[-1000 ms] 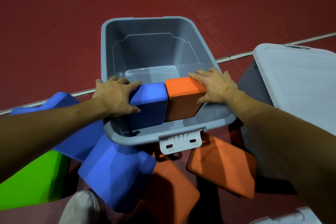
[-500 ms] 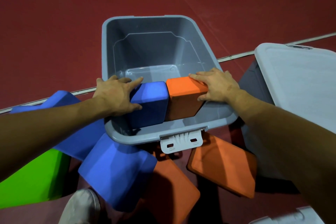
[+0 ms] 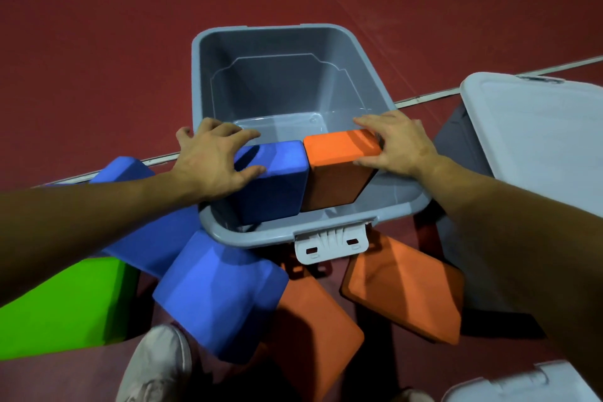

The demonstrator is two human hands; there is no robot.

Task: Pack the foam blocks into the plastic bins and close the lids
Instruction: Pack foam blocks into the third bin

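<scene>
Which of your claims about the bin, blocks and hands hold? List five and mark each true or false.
1. The left hand grips the blue block. True.
2. The orange block lies on the floor. False: the right hand holds it inside the grey bin.
3. The two held blocks sit side by side, touching. True.
4. The grey bin's lid is shut. False: it is open.
5. A green block sits in the bin. False: it lies outside.
</scene>
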